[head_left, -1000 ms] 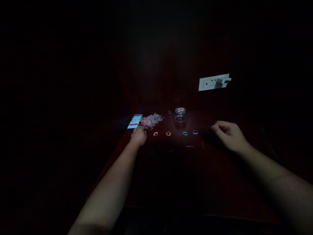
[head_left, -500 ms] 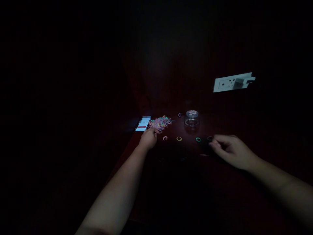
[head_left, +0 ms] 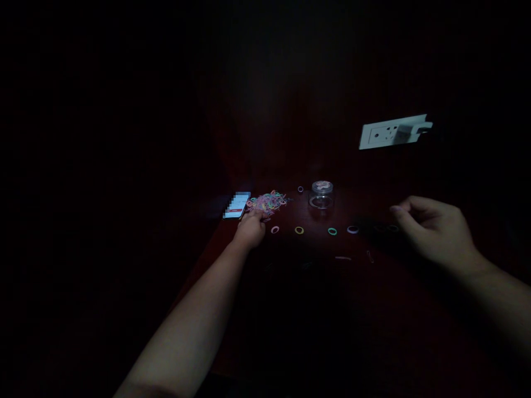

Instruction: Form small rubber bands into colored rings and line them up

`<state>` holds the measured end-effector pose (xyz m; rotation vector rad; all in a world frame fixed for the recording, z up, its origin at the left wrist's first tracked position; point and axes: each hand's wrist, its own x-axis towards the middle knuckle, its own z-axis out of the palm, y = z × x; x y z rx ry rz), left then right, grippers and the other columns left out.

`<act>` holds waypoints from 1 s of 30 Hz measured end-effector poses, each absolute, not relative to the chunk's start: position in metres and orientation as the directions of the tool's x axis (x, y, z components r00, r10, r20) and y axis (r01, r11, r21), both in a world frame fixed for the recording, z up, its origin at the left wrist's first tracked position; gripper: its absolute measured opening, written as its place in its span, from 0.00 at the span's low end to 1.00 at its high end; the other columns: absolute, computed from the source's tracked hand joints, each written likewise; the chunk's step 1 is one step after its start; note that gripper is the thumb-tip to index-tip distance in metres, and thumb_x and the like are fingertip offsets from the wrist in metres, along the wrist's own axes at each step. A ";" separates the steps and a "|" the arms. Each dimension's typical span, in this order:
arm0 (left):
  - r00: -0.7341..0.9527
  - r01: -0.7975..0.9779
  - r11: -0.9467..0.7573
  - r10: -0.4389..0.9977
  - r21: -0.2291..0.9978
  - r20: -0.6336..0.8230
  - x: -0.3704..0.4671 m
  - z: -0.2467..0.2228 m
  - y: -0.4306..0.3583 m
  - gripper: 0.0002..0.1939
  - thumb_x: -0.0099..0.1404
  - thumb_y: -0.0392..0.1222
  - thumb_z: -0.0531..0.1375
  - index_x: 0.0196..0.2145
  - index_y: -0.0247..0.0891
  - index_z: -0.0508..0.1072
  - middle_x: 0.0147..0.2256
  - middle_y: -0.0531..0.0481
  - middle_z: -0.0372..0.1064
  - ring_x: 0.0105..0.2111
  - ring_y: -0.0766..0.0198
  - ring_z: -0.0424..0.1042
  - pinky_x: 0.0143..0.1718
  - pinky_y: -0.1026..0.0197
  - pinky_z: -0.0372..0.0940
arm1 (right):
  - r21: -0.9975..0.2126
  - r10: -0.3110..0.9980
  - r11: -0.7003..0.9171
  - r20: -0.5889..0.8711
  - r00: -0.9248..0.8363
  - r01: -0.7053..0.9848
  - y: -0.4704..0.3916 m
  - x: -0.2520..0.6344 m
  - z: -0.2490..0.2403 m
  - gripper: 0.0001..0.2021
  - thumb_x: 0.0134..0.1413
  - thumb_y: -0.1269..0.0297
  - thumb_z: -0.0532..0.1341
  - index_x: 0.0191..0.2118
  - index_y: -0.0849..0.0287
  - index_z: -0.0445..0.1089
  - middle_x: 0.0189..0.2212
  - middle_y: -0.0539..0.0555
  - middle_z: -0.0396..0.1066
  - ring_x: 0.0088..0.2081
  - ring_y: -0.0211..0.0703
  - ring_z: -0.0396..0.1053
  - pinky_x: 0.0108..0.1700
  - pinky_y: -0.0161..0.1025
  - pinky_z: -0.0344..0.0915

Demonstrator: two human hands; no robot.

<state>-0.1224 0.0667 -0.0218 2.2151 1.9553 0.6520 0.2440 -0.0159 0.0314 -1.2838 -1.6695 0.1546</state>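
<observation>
A pile of small coloured elastic hair bands (head_left: 267,202) lies on the dark red table. My left hand (head_left: 250,228) is at the pile's near edge, its fingers partly spread over the bands. My right hand (head_left: 437,229) hovers at the right with fingers curled and thumb close to the index finger; whatever is between them is hidden. Separate bands form a row: a pink band (head_left: 275,230), a yellow band (head_left: 299,230), a green band (head_left: 332,231) and a lilac band (head_left: 352,230). Fainter bands (head_left: 392,228) sit in shadow by my right hand.
Behind the row stands a clear lidded jar (head_left: 321,197), with a single band (head_left: 301,189) to its left. A lit phone (head_left: 236,205) lies left of the pile. Thin bands (head_left: 343,258) lie nearer me. A wall socket (head_left: 394,132) holds a plug. Surroundings are very dark.
My right hand has moved right and up in the view, uncovering the lilac band and a thin band. My left hand stays at the pile, its fingers now more spread. The view has shifted slightly.
</observation>
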 end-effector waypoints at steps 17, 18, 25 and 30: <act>0.052 0.891 -0.168 0.961 0.423 0.272 -0.130 -0.030 0.076 0.25 0.63 0.32 0.50 0.58 0.35 0.66 0.56 0.42 0.68 0.58 0.56 0.65 0.60 0.53 0.58 | -0.622 0.707 0.357 0.667 0.232 0.697 -0.020 0.245 0.030 0.13 0.51 0.57 0.60 0.21 0.57 0.64 0.17 0.48 0.62 0.20 0.37 0.59 0.23 0.35 0.55; 0.059 0.888 -0.178 0.959 0.424 0.278 -0.130 -0.030 0.076 0.25 0.63 0.32 0.50 0.57 0.35 0.67 0.56 0.43 0.68 0.57 0.57 0.65 0.61 0.54 0.58 | -0.619 0.711 0.365 0.667 0.220 0.696 -0.020 0.245 0.028 0.13 0.51 0.57 0.60 0.21 0.57 0.64 0.18 0.47 0.62 0.20 0.37 0.59 0.23 0.35 0.55; 0.101 0.880 -0.240 0.938 0.410 0.332 -0.133 -0.031 0.077 0.19 0.65 0.35 0.52 0.52 0.35 0.72 0.53 0.43 0.70 0.55 0.56 0.67 0.60 0.54 0.59 | -0.623 0.723 0.393 0.664 0.192 0.676 -0.017 0.245 0.026 0.13 0.52 0.58 0.59 0.20 0.57 0.62 0.17 0.47 0.61 0.19 0.36 0.58 0.22 0.34 0.54; 0.152 0.881 -0.297 0.915 0.369 0.373 -0.129 -0.027 0.075 0.19 0.70 0.41 0.47 0.50 0.37 0.73 0.54 0.46 0.70 0.57 0.58 0.64 0.62 0.55 0.55 | -0.632 0.709 0.404 0.674 0.210 0.661 -0.016 0.244 0.026 0.13 0.52 0.59 0.60 0.21 0.57 0.63 0.17 0.47 0.61 0.20 0.37 0.58 0.23 0.35 0.54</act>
